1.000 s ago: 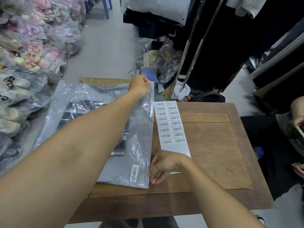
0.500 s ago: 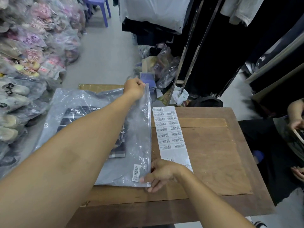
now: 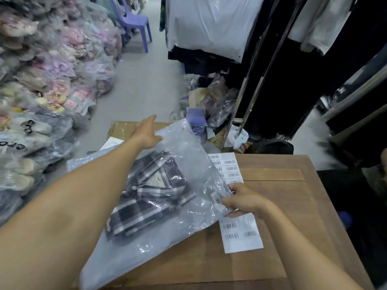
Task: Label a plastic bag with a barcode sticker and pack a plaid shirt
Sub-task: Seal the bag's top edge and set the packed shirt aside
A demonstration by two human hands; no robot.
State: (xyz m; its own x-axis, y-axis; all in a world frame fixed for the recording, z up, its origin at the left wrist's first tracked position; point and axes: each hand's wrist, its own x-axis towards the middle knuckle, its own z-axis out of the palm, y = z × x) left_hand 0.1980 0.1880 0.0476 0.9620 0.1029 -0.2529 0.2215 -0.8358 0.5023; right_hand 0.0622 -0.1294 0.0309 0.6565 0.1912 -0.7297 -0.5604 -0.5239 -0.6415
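Note:
A clear plastic bag (image 3: 188,222) lies slanted over the left half of the wooden table (image 3: 293,206), with a folded black-and-white plaid shirt (image 3: 150,191) inside it. A barcode sticker (image 3: 216,198) sits on the bag's right corner. My right hand (image 3: 243,198) pinches that corner just beside the sticker and holds it slightly raised. My left hand (image 3: 147,132) reaches out past the bag's far edge with fingers spread, holding nothing. A white sheet of barcode stickers (image 3: 240,233) lies on the table, partly under the bag and my right hand.
A cardboard box (image 3: 123,127) stands behind the table. Piles of bagged shoes (image 3: 41,101) fill the left side. A purple plastic chair (image 3: 136,24) stands far back. Metal clothes rails (image 3: 251,80) with dark garments are at the right, and a person's arm (image 3: 384,158) shows at the right edge.
My left hand let go of the bag's far corner and opened. The bag has turned and slid, with the shirt now nearer the middle. My right hand now grips the stickered corner.

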